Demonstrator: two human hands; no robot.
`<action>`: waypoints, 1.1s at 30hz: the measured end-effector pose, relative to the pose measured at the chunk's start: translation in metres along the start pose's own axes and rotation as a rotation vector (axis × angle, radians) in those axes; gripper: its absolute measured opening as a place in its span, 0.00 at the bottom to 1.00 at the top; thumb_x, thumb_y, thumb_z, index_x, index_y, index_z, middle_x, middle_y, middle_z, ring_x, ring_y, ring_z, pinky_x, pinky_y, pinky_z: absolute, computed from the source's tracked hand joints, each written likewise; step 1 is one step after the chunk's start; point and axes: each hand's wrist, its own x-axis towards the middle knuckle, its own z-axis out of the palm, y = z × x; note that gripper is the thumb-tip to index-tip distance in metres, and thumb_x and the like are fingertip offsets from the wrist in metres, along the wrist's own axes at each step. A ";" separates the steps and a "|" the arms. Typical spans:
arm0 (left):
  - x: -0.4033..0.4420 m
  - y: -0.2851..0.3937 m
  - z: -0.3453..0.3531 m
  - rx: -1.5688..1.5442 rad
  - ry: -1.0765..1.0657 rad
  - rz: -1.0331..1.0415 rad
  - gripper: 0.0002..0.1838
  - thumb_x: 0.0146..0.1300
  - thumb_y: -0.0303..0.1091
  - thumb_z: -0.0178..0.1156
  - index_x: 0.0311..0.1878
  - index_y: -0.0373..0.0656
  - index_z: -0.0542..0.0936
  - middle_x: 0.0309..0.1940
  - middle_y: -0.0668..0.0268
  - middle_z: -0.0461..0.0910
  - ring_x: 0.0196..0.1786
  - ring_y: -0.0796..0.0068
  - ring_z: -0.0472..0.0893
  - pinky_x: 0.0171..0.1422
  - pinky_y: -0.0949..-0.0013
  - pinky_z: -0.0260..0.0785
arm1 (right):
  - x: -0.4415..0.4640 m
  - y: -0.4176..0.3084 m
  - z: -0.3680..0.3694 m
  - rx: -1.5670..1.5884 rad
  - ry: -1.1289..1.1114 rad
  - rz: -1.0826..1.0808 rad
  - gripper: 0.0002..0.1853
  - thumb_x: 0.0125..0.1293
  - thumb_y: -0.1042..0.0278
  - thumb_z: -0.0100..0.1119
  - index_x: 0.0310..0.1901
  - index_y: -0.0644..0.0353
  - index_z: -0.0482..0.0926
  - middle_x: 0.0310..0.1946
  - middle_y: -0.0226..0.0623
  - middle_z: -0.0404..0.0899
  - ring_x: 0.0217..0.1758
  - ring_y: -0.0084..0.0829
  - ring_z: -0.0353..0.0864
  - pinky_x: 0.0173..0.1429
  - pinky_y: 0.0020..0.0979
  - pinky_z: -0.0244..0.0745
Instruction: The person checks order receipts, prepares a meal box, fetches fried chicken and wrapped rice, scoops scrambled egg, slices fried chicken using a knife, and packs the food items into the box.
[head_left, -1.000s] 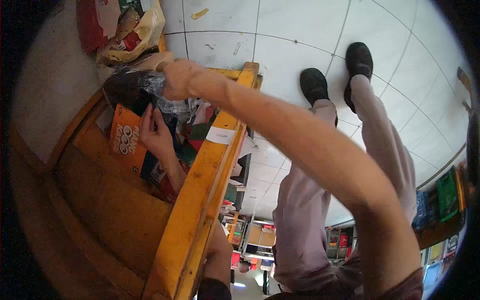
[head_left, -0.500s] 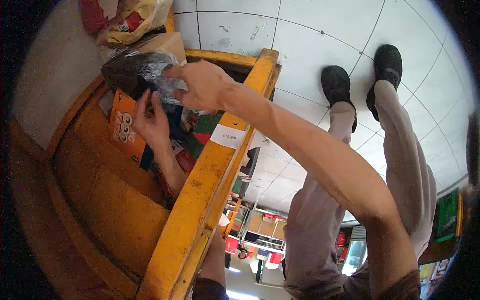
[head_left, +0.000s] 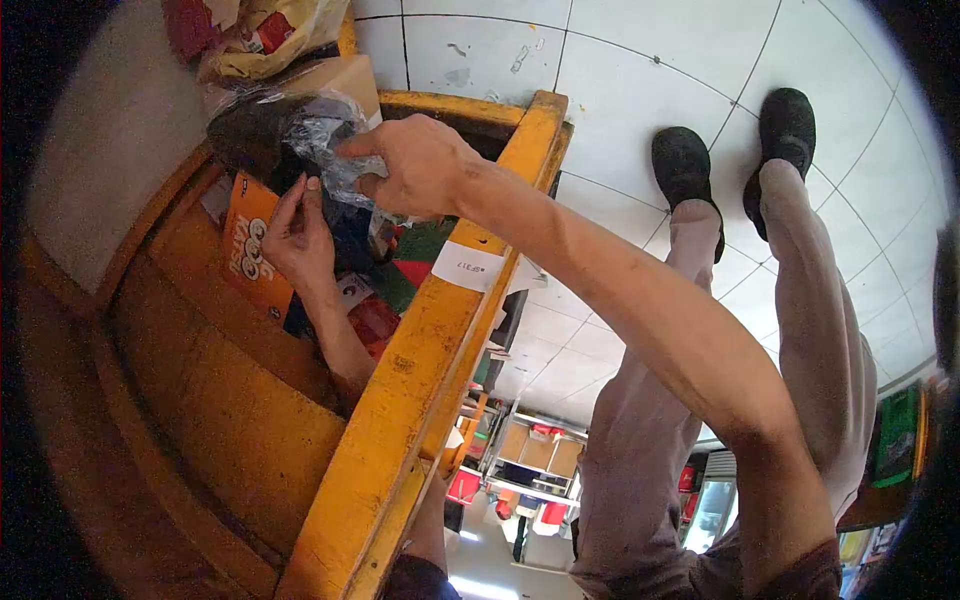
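Observation:
A dark bundle [head_left: 245,135] in crinkled clear plastic [head_left: 325,125] lies at the upper end of a yellow wooden frame [head_left: 400,370]. My right hand [head_left: 420,165] reaches over the frame's rail, its thumb and index finger closed on the clear plastic. Below the bundle, my left hand [head_left: 300,245] comes up from behind the rail with thumb and forefinger pinched at the bundle's dark lower edge; what lies between the tips is too small to tell. An orange printed packet [head_left: 250,250] sits just left of my left hand. Red and green packets [head_left: 425,255] lie under my hands.
A cardboard box [head_left: 335,80] and a yellowish bag [head_left: 285,35] with red items stand beyond the bundle. A white label [head_left: 468,267] is on the rail. My legs and dark shoes [head_left: 685,165] are on the tiled floor, right. A green crate [head_left: 893,435] stands far right.
The view has shifted, so the frame and shoes sit further right. My right hand has moved from the bundle's top toward its right side. My left hand's fingertips have come closer together.

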 end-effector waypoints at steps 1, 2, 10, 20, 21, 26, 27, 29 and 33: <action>0.000 0.002 -0.001 0.017 -0.002 -0.032 0.12 0.65 0.33 0.67 0.47 0.34 0.86 0.44 0.54 0.86 0.45 0.68 0.84 0.50 0.65 0.76 | 0.002 0.001 0.004 0.005 0.009 -0.002 0.25 0.58 0.62 0.62 0.59 0.55 0.80 0.51 0.52 0.82 0.54 0.49 0.82 0.62 0.42 0.74; 0.001 0.003 -0.002 0.004 -0.008 -0.034 0.12 0.65 0.33 0.67 0.47 0.35 0.86 0.44 0.54 0.86 0.46 0.68 0.84 0.50 0.65 0.76 | 0.003 0.002 0.005 0.009 0.019 -0.003 0.25 0.57 0.62 0.62 0.59 0.54 0.80 0.50 0.51 0.82 0.53 0.48 0.82 0.62 0.41 0.75; 0.000 -0.014 -0.009 -0.090 -0.007 -0.148 0.12 0.64 0.31 0.67 0.47 0.35 0.86 0.42 0.56 0.86 0.46 0.70 0.83 0.50 0.67 0.77 | 0.007 0.007 0.013 0.025 0.079 -0.058 0.22 0.57 0.62 0.62 0.55 0.51 0.83 0.49 0.50 0.83 0.51 0.48 0.83 0.60 0.40 0.76; -0.008 -0.008 -0.018 -0.046 0.135 -0.026 0.10 0.64 0.27 0.66 0.45 0.32 0.83 0.42 0.57 0.85 0.44 0.70 0.82 0.47 0.69 0.77 | 0.019 -0.032 0.026 -0.121 0.643 -0.210 0.13 0.52 0.65 0.64 0.39 0.62 0.85 0.33 0.53 0.84 0.41 0.50 0.84 0.50 0.46 0.78; -0.012 -0.015 -0.020 -0.073 0.165 -0.014 0.10 0.64 0.27 0.66 0.45 0.32 0.83 0.43 0.57 0.84 0.44 0.70 0.82 0.47 0.69 0.77 | 0.022 -0.037 0.029 -0.078 0.553 -0.205 0.13 0.52 0.66 0.64 0.38 0.62 0.85 0.32 0.52 0.83 0.40 0.51 0.84 0.49 0.46 0.78; -0.022 -0.024 -0.024 -0.074 0.249 0.020 0.11 0.64 0.29 0.67 0.45 0.31 0.83 0.42 0.56 0.85 0.42 0.68 0.83 0.46 0.68 0.76 | 0.025 -0.042 0.045 0.153 0.321 -0.168 0.10 0.52 0.68 0.64 0.37 0.61 0.85 0.29 0.50 0.83 0.38 0.52 0.84 0.45 0.44 0.80; -0.023 -0.023 -0.025 -0.077 0.251 0.022 0.11 0.64 0.29 0.67 0.45 0.30 0.83 0.42 0.56 0.85 0.42 0.67 0.83 0.46 0.67 0.76 | 0.027 -0.041 0.049 0.185 0.342 -0.162 0.10 0.52 0.68 0.64 0.37 0.60 0.85 0.29 0.49 0.83 0.38 0.51 0.84 0.45 0.43 0.80; -0.025 -0.028 -0.028 -0.078 0.235 0.013 0.11 0.64 0.29 0.66 0.45 0.30 0.83 0.41 0.55 0.85 0.41 0.67 0.83 0.45 0.67 0.76 | 0.031 -0.040 0.057 0.243 0.381 -0.146 0.10 0.52 0.69 0.65 0.37 0.60 0.85 0.30 0.48 0.84 0.38 0.50 0.84 0.45 0.42 0.80; -0.024 -0.039 -0.033 -0.281 0.236 -0.043 0.11 0.64 0.28 0.65 0.45 0.28 0.83 0.39 0.54 0.85 0.40 0.67 0.83 0.45 0.68 0.76 | 0.039 -0.042 0.063 0.292 0.435 -0.199 0.11 0.51 0.69 0.65 0.37 0.59 0.85 0.31 0.47 0.84 0.37 0.49 0.85 0.45 0.41 0.81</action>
